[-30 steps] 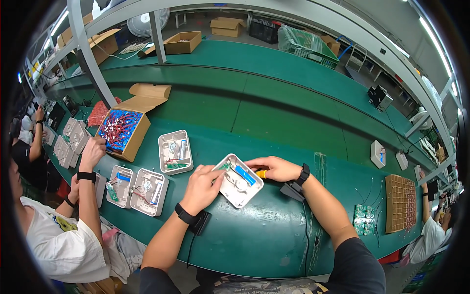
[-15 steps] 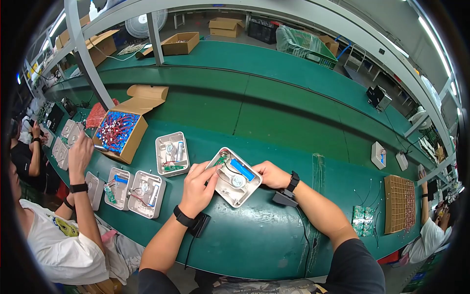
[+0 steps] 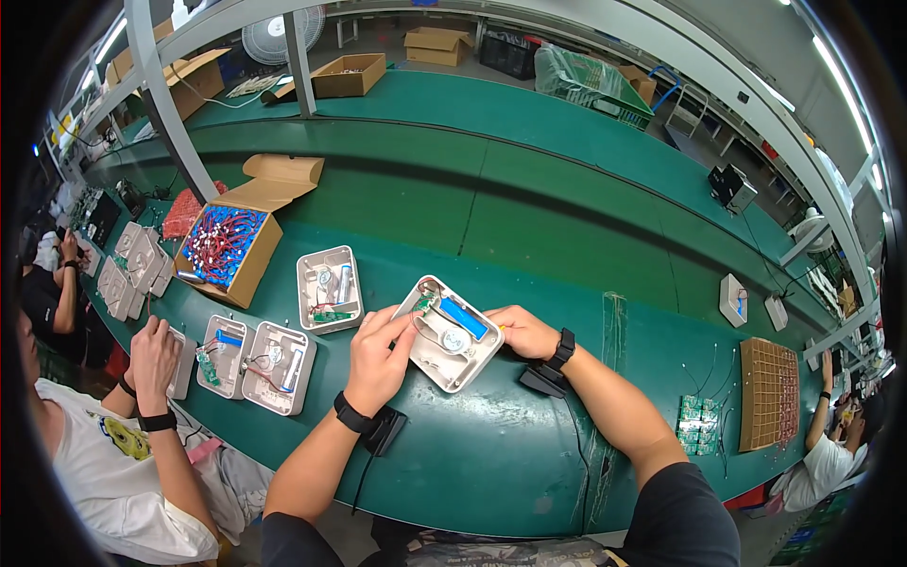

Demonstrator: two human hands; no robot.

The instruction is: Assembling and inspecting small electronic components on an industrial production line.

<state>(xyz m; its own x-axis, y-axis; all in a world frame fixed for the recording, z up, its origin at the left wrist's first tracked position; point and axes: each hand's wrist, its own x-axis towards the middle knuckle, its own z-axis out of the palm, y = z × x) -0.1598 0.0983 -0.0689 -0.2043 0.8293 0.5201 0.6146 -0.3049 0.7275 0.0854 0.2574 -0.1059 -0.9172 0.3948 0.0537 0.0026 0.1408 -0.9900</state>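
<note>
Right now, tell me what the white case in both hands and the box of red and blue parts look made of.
White case: apparently moulded plastic, smooth matte walls with thin ribs. Box: brown cardboard, dull, with folded flaps.

factory assembly line | long green workbench (image 3: 529,236) | co-workers seated alongside | parts cartons (image 3: 231,248)

Left hand (image 3: 378,354): forearm up from lower edge, angled right; black band on wrist; palm down, fingers (image 3: 399,326) curled forward, tips pinched together. Right hand (image 3: 522,333): forearm in from lower right, bent at elbow, dark sleeve above; black band on wrist; hand turned leftward, fingers folded under, tips hidden. Hands near each other, apart, both low over worktop (image 3: 529,236).
</note>
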